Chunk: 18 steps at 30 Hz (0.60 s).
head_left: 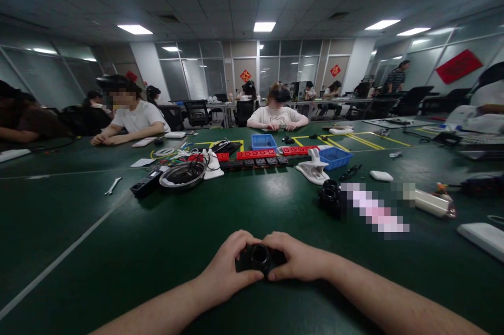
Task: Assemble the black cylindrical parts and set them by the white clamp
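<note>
A small black round part with an open hollow centre (260, 254) is held between my two hands just above or on the green table, close in front of me. My left hand (230, 264) curls round its left side, thumb at the near edge and fingers at the far edge. From the right, my right hand (293, 259) grips it the same way. The fingertips of both hands nearly meet over it. Its exact kind cannot be made out. Similar black round parts (329, 196) lie together farther off to the right.
On the green table (189, 224) are a metal bowl (183, 175) with black items, a wrench (113, 186), red power strips (255, 154), blue baskets (334, 157), a white clamp (314, 167) and a white case (381, 176). People sit across the table.
</note>
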### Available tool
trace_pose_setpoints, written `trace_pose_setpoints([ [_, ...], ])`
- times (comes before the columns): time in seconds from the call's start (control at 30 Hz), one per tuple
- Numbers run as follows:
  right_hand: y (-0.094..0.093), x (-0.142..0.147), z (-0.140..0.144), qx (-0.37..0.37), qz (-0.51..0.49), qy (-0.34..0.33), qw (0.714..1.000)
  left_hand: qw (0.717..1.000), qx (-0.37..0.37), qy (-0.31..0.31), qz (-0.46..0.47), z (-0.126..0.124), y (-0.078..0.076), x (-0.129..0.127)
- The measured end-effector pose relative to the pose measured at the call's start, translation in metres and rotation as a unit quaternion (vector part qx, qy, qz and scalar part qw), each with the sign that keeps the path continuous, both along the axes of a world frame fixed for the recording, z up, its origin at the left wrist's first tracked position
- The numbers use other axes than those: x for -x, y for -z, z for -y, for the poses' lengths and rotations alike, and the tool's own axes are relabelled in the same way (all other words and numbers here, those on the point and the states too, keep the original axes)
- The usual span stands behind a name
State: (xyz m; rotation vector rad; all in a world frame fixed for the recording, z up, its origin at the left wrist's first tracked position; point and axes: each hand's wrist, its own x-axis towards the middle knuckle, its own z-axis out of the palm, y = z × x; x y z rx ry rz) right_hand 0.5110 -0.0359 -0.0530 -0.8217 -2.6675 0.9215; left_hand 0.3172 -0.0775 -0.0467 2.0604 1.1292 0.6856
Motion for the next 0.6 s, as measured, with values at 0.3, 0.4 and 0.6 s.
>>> trace_pose_setpoints([
  [0.3,-0.0014,0.0010,-0.0005,-0.002,-0.003,-0.010,1.000,1.000,0.025,-0.006,-0.001,-0.0004,0.0021,-0.0002],
  [0.4,-0.0010,0.0016,-0.0004,-0.001,-0.008,-0.005,1.000,1.000,0.019,-0.005,0.002,-0.0004,0.0032,0.0003],
  [0.6,0.0045,0.0027,-0.0007,0.017,-0.037,0.024,0.999,1.000,0.007,-0.022,0.006,-0.0001,0.0072,-0.0006],
])
